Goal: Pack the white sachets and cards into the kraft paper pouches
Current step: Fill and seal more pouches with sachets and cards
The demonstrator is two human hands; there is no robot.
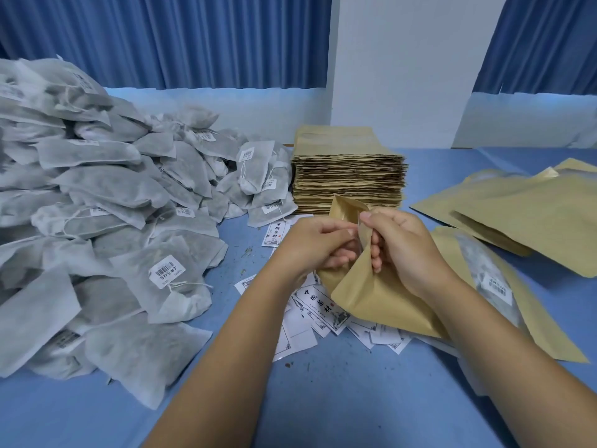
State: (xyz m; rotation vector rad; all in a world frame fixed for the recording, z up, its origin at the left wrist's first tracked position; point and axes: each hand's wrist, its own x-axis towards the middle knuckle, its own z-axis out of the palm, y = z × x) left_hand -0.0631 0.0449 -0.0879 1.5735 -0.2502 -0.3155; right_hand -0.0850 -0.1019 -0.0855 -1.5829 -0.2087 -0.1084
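Observation:
Both hands hold one kraft paper pouch [371, 292] above the middle of the table. My left hand [318, 244] pinches one side of its mouth and my right hand [395, 244] pinches the other, with the two sides pulled slightly apart. A big heap of white sachets [106, 202] with barcode labels fills the left side. Printed cards [326, 310] lie scattered under and in front of the pouch. A tall stack of flat kraft pouches [349, 176] stands behind my hands.
Several kraft pouches [517, 215] lie spread at the right; one with a clear window showing a sachet [494, 279] lies beside my right wrist. The table has a blue cover [323, 399]. A white panel [403, 66] and blue curtains stand behind.

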